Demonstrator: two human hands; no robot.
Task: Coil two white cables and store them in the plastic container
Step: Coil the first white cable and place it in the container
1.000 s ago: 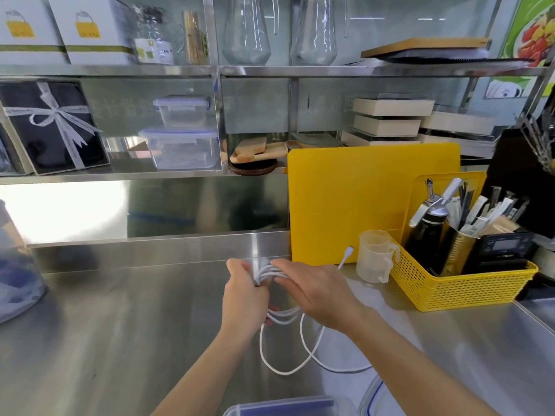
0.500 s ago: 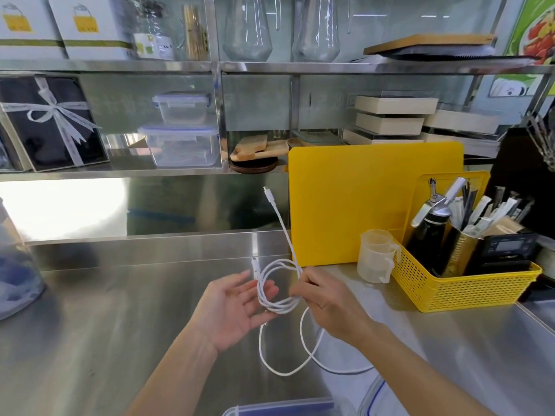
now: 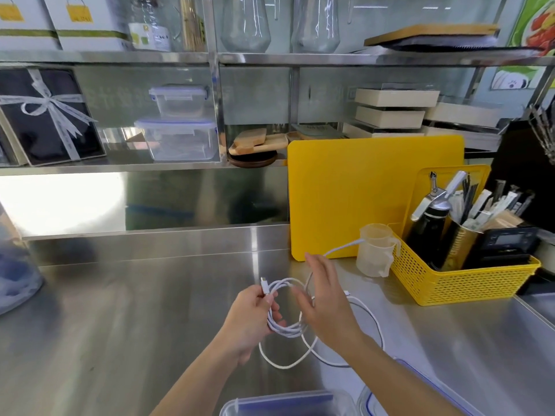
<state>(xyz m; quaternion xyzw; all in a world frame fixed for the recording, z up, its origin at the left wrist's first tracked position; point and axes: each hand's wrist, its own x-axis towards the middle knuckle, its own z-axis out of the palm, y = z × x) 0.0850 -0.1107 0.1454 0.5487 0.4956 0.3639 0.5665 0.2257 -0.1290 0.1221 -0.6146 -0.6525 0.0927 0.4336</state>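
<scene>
Steel bench, left hand fingers pinching white cable coil, right hand fingers spread just beside it, loose tail beyond.

1. I'm looking at a commercial kitchen or café prep area: the counter, backsplash and shelves are all stainless steel.
2. A yellow cutting board leans against the wall.
3. A yellow basket holds a cream whipper and wrapped utensils, with a measuring cup beside it.
4. I see glass carafes, food containers and wooden boards on the shelves.
</scene>
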